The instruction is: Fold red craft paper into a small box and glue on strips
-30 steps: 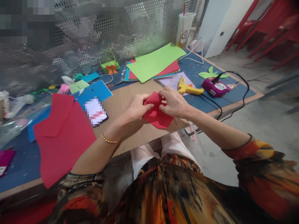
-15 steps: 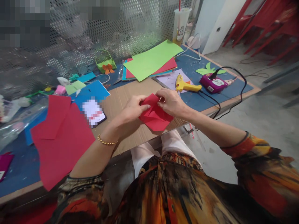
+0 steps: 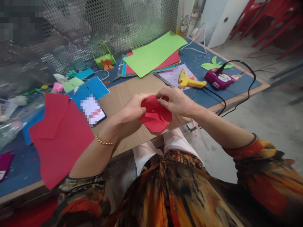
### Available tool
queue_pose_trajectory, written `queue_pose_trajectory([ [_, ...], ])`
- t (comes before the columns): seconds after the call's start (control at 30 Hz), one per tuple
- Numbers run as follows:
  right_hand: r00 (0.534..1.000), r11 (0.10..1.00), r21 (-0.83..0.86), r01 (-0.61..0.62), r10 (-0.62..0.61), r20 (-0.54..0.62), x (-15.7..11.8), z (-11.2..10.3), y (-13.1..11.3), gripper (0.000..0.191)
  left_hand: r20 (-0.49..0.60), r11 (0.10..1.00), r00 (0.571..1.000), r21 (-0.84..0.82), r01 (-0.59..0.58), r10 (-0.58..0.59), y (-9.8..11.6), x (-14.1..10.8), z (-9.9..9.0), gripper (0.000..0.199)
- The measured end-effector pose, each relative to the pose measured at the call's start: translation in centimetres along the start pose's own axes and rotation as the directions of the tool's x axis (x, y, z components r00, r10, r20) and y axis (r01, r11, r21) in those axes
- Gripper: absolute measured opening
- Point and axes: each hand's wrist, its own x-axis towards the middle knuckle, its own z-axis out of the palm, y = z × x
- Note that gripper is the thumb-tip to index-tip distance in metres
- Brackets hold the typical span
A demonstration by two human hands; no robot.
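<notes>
A folded red paper piece (image 3: 158, 118) is held over the front part of a brown cardboard sheet (image 3: 127, 91). My left hand (image 3: 136, 107) pinches its upper left edge between thumb and fingers. At the upper right edge, my right hand (image 3: 172, 100) has its thumb and forefinger closed on the paper. Creases run across the middle of the red piece. Its lower part hangs free, and the fingers behind it are hidden.
A yellow glue gun (image 3: 189, 81) and a purple power socket (image 3: 219, 78) lie at the right. Green paper (image 3: 157, 53) tops a stack behind. A phone (image 3: 93, 110) and large red sheets (image 3: 62, 145) lie at the left. A cup (image 3: 184, 20) stands at the back.
The view has shifted slightly. Both hands still hold the red paper, whose folds look changed, and my right fingers have shifted along its upper edge.
</notes>
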Motion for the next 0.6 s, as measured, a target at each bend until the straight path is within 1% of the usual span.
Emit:
queue_pose_trajectory([
  [0.13, 0.999, 0.999, -0.039, 0.027, -0.029, -0.044, -0.1, 0.2, 0.0, 0.020, 0.049, 0.984, 0.996, 0.156, -0.086, 0.080, -1.1, 0.0, 0.0, 0.075],
  [0.2, 0.998, 0.998, -0.053, 0.027, -0.030, -0.052, -0.3, 0.4, -0.1, 0.019, 0.083, 0.972, 0.990, 0.198, -0.128, 0.114, -1.4, 0.1, 0.0, 0.079],
  [0.27, 0.998, 0.998, -0.057, 0.024, -0.027, -0.054, -0.4, 0.5, -0.2, 0.018, 0.115, 0.965, 0.984, 0.210, -0.156, 0.134, -1.4, 0.1, 0.0, 0.078],
  [0.33, 0.998, 0.999, -0.049, 0.019, -0.022, -0.056, -0.5, 0.5, -0.3, 0.017, 0.143, 0.963, 0.981, 0.218, -0.157, 0.128, -0.9, 0.2, -0.1, 0.069],
  [0.43, 0.998, 0.999, -0.034, 0.011, -0.013, -0.054, -0.5, 0.6, -0.4, 0.014, 0.152, 0.976, 0.987, 0.200, -0.089, 0.059, 0.4, 0.1, -0.2, 0.045],
  [0.53, 0.999, 1.000, -0.023, 0.004, -0.005, -0.042, -0.4, 0.6, -0.5, 0.015, 0.109, 0.992, 0.994, 0.127, 0.008, -0.022, 1.1, -0.1, -0.1, 0.033],
  [0.6, 1.000, 1.000, -0.022, -0.002, 0.001, -0.029, -0.4, 0.6, -0.6, 0.017, 0.077, 0.986, 0.995, 0.156, 0.055, -0.068, 1.1, -0.1, 0.1, 0.027],
])
